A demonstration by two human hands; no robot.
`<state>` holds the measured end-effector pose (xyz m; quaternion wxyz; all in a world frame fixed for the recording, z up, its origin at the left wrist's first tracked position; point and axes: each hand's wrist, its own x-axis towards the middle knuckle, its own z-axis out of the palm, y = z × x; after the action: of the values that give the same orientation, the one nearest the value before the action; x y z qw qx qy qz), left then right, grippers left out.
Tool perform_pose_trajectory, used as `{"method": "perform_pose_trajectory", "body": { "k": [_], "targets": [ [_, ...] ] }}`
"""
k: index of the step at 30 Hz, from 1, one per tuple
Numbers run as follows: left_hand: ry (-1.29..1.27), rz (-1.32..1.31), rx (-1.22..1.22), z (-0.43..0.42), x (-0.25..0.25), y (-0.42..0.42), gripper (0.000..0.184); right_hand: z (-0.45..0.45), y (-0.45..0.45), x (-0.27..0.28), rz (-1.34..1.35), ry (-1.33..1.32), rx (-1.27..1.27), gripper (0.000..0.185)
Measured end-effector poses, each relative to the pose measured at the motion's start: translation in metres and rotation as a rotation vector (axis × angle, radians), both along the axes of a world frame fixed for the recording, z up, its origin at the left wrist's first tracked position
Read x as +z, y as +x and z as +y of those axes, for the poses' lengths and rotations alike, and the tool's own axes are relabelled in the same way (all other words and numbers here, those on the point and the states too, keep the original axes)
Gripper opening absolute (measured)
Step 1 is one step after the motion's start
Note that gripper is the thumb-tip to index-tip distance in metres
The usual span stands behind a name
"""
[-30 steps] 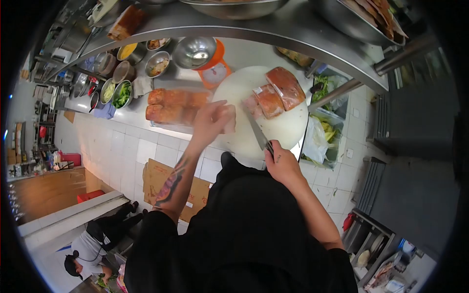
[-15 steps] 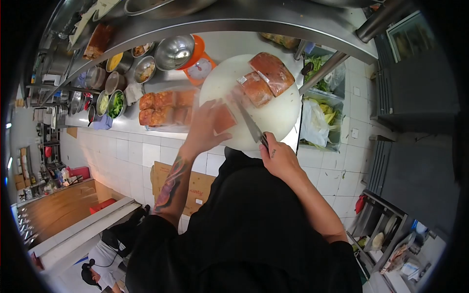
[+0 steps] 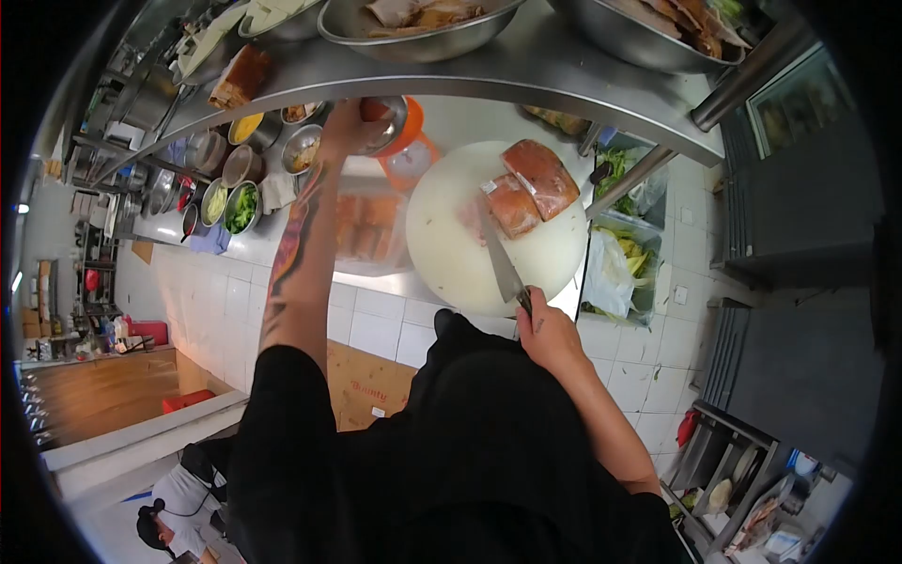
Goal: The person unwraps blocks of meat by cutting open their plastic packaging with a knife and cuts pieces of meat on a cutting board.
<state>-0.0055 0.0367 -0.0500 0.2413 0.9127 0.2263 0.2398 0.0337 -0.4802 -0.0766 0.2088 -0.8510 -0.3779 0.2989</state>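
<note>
My left hand (image 3: 352,130) is at the steel bowl (image 3: 395,111) on the orange scale (image 3: 411,158), just below the shelf edge. A reddish-brown piece (image 3: 376,108) shows beside it in the bowl; the fingers are blurred, so their grip is unclear. My right hand (image 3: 550,331) is closed round the handle of a knife (image 3: 505,266). Its blade points away over the round white board (image 3: 451,268), the tip beside small pale pieces. Two brown slabs (image 3: 543,179) (image 3: 512,205) lie overlapping on the board. Left of it, more slabs (image 3: 366,226) sit under clear plastic, partly behind my left forearm.
Overhead, a steel shelf (image 3: 526,83) carries bowls (image 3: 423,42) of food and a brown slab (image 3: 241,77). Small bowls, one with greens (image 3: 242,209), stand at left. Bins of vegetables (image 3: 615,273) are right of the board. Another person (image 3: 183,503) is at lower left.
My left hand has moved from a brown slab at the board's left edge up to the bowl on the scale. That slab is gone from the board's edge. The right hand keeps the knife.
</note>
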Motion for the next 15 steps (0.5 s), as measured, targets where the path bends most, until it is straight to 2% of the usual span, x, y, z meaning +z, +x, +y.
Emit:
{"method": "perform_pose_trajectory", "body": {
  "k": [1,3,5,6,10,13,15],
  "targets": [
    [0.005,0.062,-0.089,0.007,-0.002,0.007,0.061,0.000,-0.001,0.002,-0.011,0.003,-0.004,0.042],
    [0.116,0.041,-0.090,0.017,-0.021,0.016,0.061,-0.001,-0.003,0.004,0.002,0.001,-0.018,0.043],
    [0.013,0.225,-0.028,0.042,-0.050,0.024,0.073,-0.003,-0.003,0.003,-0.001,0.005,-0.033,0.043],
    [0.018,0.181,-0.101,0.038,-0.049,0.027,0.073,-0.004,-0.004,0.001,0.015,0.008,-0.040,0.043],
    [0.138,0.082,-0.092,0.013,-0.046,0.027,0.075,-0.005,-0.002,0.003,0.037,-0.011,-0.041,0.043],
    [0.103,0.039,-0.045,0.008,-0.045,0.028,0.067,-0.004,0.000,0.001,0.029,-0.013,-0.036,0.043],
    [0.169,0.039,-0.047,0.009,-0.047,0.028,0.064,-0.003,0.002,0.003,0.035,-0.024,-0.030,0.044]
  ]
}}
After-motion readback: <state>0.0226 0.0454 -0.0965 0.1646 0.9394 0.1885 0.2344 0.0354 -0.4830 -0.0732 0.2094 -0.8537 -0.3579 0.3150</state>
